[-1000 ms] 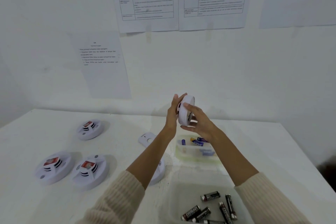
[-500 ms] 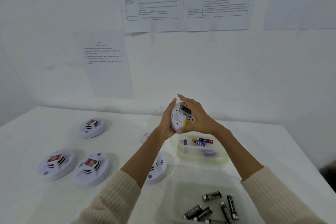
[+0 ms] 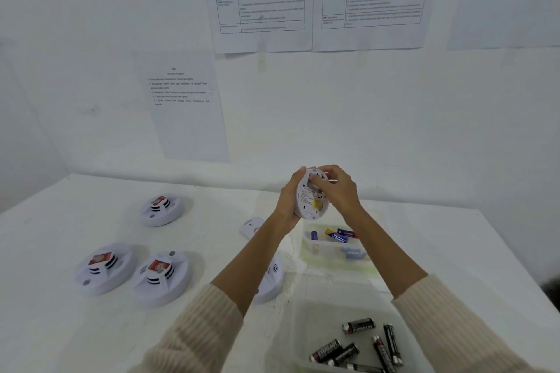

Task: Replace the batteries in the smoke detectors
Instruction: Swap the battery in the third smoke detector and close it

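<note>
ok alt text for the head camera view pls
A left hand holds a white smoke detector above a table, back side showing, while the right hand grips its top. Three more detectors lie left; a tray of black batteries sits near.

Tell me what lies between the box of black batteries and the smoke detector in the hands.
A small clear tray with blue batteries sits there, seen in the head view.

Left forearm (image 3: 242, 263) hides most of one detector (image 3: 274, 273) on the desk (image 3: 60, 327) and part of the white cover (image 3: 250, 225) at its 12 o'clock. Right-hand fingers (image 3: 328, 173) mask the upper back of the held detector (image 3: 312, 204); label print unreadable. Battery tray (image 3: 315, 315) cut off at the 6 o'clock edge; wall sheets (image 3: 262, 0) blurred.
</note>
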